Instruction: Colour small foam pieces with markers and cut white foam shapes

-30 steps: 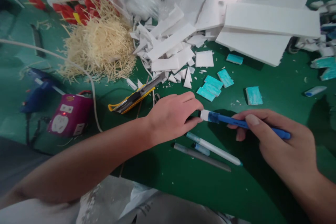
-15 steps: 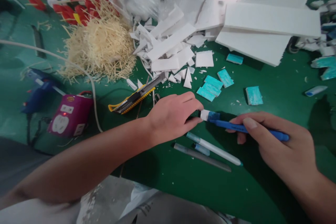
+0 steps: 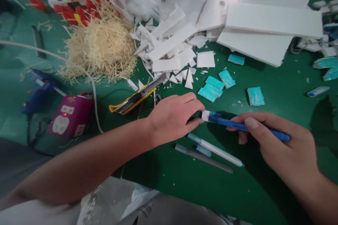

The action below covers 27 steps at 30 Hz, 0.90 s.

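My left hand pinches a small white foam piece by its left end, between thumb and fingers. The piece's right part is coloured dark blue. My right hand grips a blue marker pen, its tip against the blue part of the foam. Below the hands lie a white marker with a teal tip, a grey marker and a small blue pen cap. Beyond them are several turquoise-painted foam pieces, and another turquoise block sits to the right.
A yellow utility knife lies left with its blade out, near white foam scraps. Around it are a straw heap, a purple power socket, a blue glue gun and a white cable. Foam boards lie behind.
The marker's tip end has shifted slightly left and up over the foam piece. My left hand and the things on the table stay where they were.
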Tool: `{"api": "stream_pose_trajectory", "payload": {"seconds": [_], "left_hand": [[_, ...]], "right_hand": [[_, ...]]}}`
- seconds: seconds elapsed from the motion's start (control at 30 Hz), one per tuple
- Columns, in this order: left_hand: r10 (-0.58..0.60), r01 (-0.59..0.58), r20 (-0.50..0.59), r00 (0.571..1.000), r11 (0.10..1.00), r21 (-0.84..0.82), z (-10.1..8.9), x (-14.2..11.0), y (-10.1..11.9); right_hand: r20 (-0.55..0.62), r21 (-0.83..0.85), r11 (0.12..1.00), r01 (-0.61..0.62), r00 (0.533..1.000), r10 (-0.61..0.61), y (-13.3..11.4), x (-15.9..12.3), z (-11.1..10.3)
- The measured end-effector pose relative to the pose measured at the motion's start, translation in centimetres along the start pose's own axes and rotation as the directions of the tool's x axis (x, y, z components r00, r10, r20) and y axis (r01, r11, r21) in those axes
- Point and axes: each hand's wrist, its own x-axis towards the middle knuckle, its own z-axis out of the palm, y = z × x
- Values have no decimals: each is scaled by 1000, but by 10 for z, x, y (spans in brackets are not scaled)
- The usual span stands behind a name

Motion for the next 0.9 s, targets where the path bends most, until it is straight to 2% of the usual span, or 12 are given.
{"api": "stream_pose_trajectory", "payload": {"seconds": [0.23,0.4,0.6,0.8,0.9], "left_hand": [[-8,8,15,1000,1000,-14,-1,1,0],[-4,4,1,1000,1000,-11,0,0,1],[-12,12,3,1000,1000,-3,1,1,1],[-11,11,-13,1000,1000,-2,3,1,1],[-14,14,-20,1000,1000,-1,4,2,1]], "right_hand": [[48,-31,999,-20,999,21,-1,-2,-2],[-20,-9,999,-46,999,46,-4,-6,1],[66,9,1000,-22,998,22,0,0,-1],[-25,19,1000,-20,999,20,-1,3,2],[-2,30,1000,-3,1000,3,-3,2,1]]}}
